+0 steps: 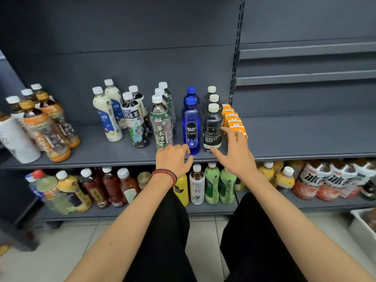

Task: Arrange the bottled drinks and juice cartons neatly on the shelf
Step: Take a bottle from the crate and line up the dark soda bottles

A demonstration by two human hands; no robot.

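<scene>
On the grey shelf (295,139) stand rows of bottles: jasmine tea bottles (161,124), blue Bolsa Soda bottles (191,125), dark Forest Soda bottles (212,127) and a row of orange juice cartons (233,119) at the right. My left hand (174,159), with a red bead bracelet on the wrist, hovers with loosely curled fingers at the foot of the front blue bottle and holds nothing. My right hand (236,151) is spread open, thumb near the base of the front Forest Soda bottle and fingers reaching beside the front carton.
Milk tea bottles (107,117) and oolong tea bottles (135,123) stand left of centre; orange-labelled tea bottles (46,129) and a white bottle (16,139) crowd the far left. The lower shelf (213,208) holds many mixed bottles. A white crate (364,226) sits on the floor at right.
</scene>
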